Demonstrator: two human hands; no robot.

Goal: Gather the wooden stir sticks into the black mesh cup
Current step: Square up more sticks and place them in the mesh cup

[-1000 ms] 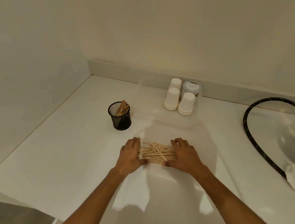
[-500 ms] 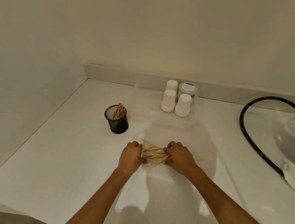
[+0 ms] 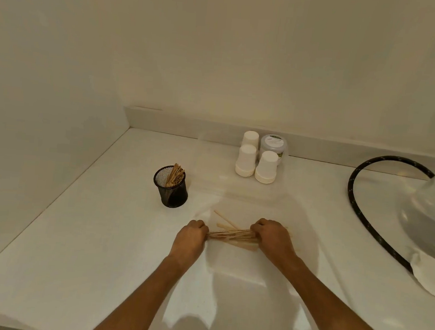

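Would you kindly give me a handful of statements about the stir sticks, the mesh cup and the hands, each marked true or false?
1. The black mesh cup already holds some stir sticks. True.
2. Both hands grip the loose bundle of sticks, the left hand at one end and the right hand at the other. True.
3. The mesh cup lies tipped on its side. False: it stands upright.
4. The three white paper cups stand mouth up. False: they stand upside down.
5. A black hose curves along the counter on the right. True.
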